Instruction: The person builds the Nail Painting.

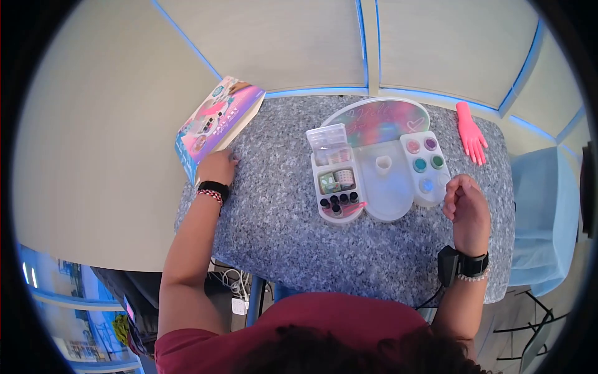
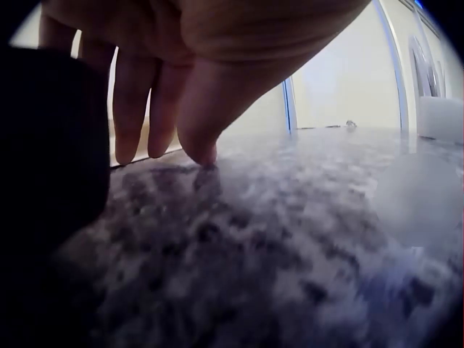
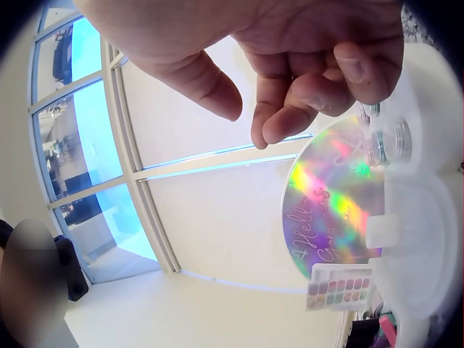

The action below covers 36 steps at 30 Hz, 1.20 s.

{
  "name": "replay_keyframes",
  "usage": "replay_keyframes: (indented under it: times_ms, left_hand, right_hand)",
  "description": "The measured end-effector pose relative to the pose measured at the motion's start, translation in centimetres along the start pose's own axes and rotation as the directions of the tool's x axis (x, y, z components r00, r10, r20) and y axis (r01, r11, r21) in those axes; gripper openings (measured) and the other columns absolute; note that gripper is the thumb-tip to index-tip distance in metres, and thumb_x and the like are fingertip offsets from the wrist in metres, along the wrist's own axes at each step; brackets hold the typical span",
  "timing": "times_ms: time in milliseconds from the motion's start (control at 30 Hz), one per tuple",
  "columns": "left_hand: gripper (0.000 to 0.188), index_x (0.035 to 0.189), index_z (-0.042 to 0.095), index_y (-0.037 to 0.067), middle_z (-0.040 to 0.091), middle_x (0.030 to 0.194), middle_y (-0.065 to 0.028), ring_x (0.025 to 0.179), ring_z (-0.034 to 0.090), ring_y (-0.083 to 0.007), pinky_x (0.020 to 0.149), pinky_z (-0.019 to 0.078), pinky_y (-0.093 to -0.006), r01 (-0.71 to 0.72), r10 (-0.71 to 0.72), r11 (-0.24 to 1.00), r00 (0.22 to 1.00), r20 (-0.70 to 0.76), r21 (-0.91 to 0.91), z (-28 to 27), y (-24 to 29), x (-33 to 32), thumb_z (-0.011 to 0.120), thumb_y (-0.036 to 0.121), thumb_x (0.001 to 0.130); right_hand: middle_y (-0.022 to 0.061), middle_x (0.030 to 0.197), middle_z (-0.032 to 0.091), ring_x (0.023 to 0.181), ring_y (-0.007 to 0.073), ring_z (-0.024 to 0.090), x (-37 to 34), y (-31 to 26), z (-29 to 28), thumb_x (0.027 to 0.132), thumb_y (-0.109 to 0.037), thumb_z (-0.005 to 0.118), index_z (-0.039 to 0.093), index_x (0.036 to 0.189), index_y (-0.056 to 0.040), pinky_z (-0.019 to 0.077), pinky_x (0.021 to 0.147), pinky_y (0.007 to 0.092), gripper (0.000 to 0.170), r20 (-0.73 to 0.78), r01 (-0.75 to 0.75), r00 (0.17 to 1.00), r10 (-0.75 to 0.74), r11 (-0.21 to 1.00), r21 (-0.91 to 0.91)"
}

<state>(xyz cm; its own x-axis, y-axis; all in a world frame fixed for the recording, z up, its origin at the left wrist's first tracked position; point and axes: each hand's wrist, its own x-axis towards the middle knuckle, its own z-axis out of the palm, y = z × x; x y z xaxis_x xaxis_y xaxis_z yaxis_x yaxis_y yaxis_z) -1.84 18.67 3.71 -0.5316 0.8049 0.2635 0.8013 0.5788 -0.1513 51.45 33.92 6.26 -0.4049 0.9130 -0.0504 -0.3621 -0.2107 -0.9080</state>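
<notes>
My left hand (image 1: pixel 216 167) rests at the near end of a nail art kit box (image 1: pixel 219 118), which lies at the left of the table. In the left wrist view, that hand's fingers (image 2: pixel 132 109) point down, fairly straight, and the thumb tip is right at the tabletop. Above the right part of the table is my right hand (image 1: pixel 468 209), its fingers (image 3: pixel 312 101) loosely bent with nothing between them. Close to it stands a white nail art station (image 1: pixel 389 187) with a shiny back panel (image 1: pixel 380 121), glitter pots (image 1: pixel 420 164) and small black-capped bottles (image 1: pixel 335 200).
A pink practice hand (image 1: pixel 471 134) lies at the right back of the speckled grey table (image 1: pixel 274 230). Inside the station are tape rolls (image 1: pixel 344 179) and an upright clear case (image 1: pixel 329 144). A chair with a light blue cover (image 1: pixel 539 212) stands at the right.
</notes>
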Motion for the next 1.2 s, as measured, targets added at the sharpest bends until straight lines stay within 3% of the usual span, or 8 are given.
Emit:
replay_keyframes:
  times_ms: [67,233,400,500,633,733,1067,1200]
  left_hand:
    - [0.016,0.103,0.076,0.013,0.076,0.105,-0.0142,0.104,0.071,-0.0362,0.088,0.0551,-0.0510,0.067,-0.064,0.998,0.984,0.165,-0.016,0.0,0.2,0.2,0.073,0.026,0.094]
    - [0.015,0.095,0.072,0.010,0.074,0.096,-0.0127,0.099,0.072,-0.0326,0.086,0.0557,-0.0473,0.005,0.020,0.988,0.986,0.167,-0.152,-0.9,0.8,0.5,0.078,0.023,0.091]
    - [0.021,0.093,0.068,0.004,0.072,0.086,-0.0068,0.086,0.072,-0.0218,0.080,0.0553,-0.0359,0.132,0.084,0.810,0.938,0.337,-0.571,-1.9,2.6,0.0,0.086,0.014,0.085]
    - [0.020,0.097,0.069,0.006,0.071,0.084,-0.0067,0.080,0.070,-0.0214,0.075,0.0542,-0.0349,-0.093,0.242,0.581,0.968,0.063,-0.808,-4.6,7.0,-2.1,0.084,0.014,0.087]
    - [0.017,0.097,0.069,0.009,0.071,0.085,-0.0041,0.079,0.069,-0.0226,0.075,0.0506,-0.0382,-0.309,0.337,0.602,0.934,-0.117,-0.736,-10.7,13.7,-5.0,0.082,0.014,0.087]
    - [0.011,0.094,0.070,0.016,0.072,0.087,0.0026,0.083,0.069,-0.0229,0.082,0.0421,-0.0416,-0.584,0.493,0.663,0.811,-0.314,-0.469,-10.3,15.4,-4.8,0.079,0.016,0.087]
    - [0.006,0.091,0.075,0.017,0.077,0.092,-0.0002,0.085,0.071,-0.0230,0.079,0.0417,-0.0404,-0.660,0.538,0.664,0.748,-0.389,-0.351,-7.6,16.9,-4.3,0.080,0.017,0.087]
    - [0.005,0.095,0.077,0.016,0.078,0.091,-0.0014,0.082,0.071,-0.0218,0.076,0.0414,-0.0372,-0.596,0.464,0.694,0.799,-0.383,-0.404,-9.5,16.8,-4.8,0.078,0.016,0.090]
  right_hand:
    - [-0.0019,0.079,0.053,0.070,0.0089,0.046,0.0,0.1,0.0,0.106,-0.034,0.054,0.064,0.105,-0.0043,0.0336,0.061,0.0251,0.032,-0.006,-0.005,1.000,0.005,1.000,-0.004]
    - [-0.0022,0.079,0.052,0.070,0.0088,0.046,0.4,0.3,-0.5,0.107,-0.033,0.053,0.064,0.106,-0.0032,0.0333,0.061,0.0252,0.032,-0.010,-0.006,1.000,0.006,1.000,-0.008]
    - [-0.0019,0.081,0.055,0.071,0.0085,0.047,0.4,0.5,-0.6,0.105,-0.035,0.054,0.066,0.106,-0.0038,0.0339,0.061,0.0253,0.033,-0.037,-0.003,0.999,0.002,1.000,-0.025]
    - [-0.0020,0.082,0.057,0.071,0.0085,0.047,0.4,0.3,-0.6,0.104,-0.036,0.055,0.066,0.106,-0.0043,0.0345,0.062,0.0252,0.033,-0.035,-0.011,0.999,0.010,0.999,-0.038]
    - [-0.0023,0.082,0.057,0.071,0.0084,0.048,0.4,0.6,-0.6,0.104,-0.035,0.056,0.067,0.106,-0.0044,0.0348,0.062,0.0252,0.033,-0.002,-0.011,1.000,0.011,0.999,-0.042]
    - [-0.0025,0.082,0.057,0.071,0.0084,0.048,0.5,0.6,-0.6,0.104,-0.035,0.056,0.067,0.106,-0.0044,0.0347,0.062,0.0251,0.033,-0.009,-0.023,1.000,0.023,0.999,-0.042]
    - [-0.0033,0.081,0.059,0.068,0.0071,0.049,0.7,0.9,-0.9,0.104,-0.032,0.057,0.068,0.106,-0.0036,0.0358,0.060,0.0246,0.031,-0.034,-0.017,0.999,0.017,1.000,-0.007]
    - [-0.0032,0.084,0.063,0.068,0.0062,0.051,1.7,-0.6,-1.8,0.104,-0.031,0.059,0.070,0.103,-0.0046,0.0375,0.060,0.0238,0.029,-0.068,0.072,0.995,-0.078,0.993,-0.090]
